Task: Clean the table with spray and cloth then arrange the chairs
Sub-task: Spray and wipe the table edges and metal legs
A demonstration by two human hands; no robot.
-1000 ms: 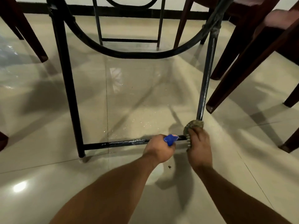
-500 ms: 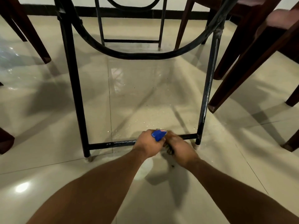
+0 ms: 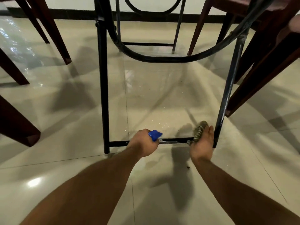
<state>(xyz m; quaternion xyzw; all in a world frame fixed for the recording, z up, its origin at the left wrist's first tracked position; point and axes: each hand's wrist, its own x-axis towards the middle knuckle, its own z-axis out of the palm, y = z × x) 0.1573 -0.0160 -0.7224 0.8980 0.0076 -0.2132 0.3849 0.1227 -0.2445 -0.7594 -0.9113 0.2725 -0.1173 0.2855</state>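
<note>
I look under the table at its black metal frame (image 3: 102, 88). Its low crossbar (image 3: 176, 140) runs just above the floor between two legs. My left hand (image 3: 143, 143) is closed around a spray bottle, of which only the blue nozzle (image 3: 155, 134) shows. My right hand (image 3: 203, 143) presses a greenish cloth (image 3: 200, 131) against the right end of the crossbar, beside the right leg (image 3: 227, 95).
Dark wooden chair legs stand at the left (image 3: 53, 34), lower left (image 3: 17, 125) and right (image 3: 263, 73). The floor is glossy beige tile (image 3: 81, 168) with pale crumbs (image 3: 155, 122) behind the crossbar. A dark skirting board (image 3: 73, 14) runs along the far wall.
My right hand has slid the cloth along the crossbar, from beside the left hand half a second ago back out to the right leg. My left hand stays on the spray bottle.
</note>
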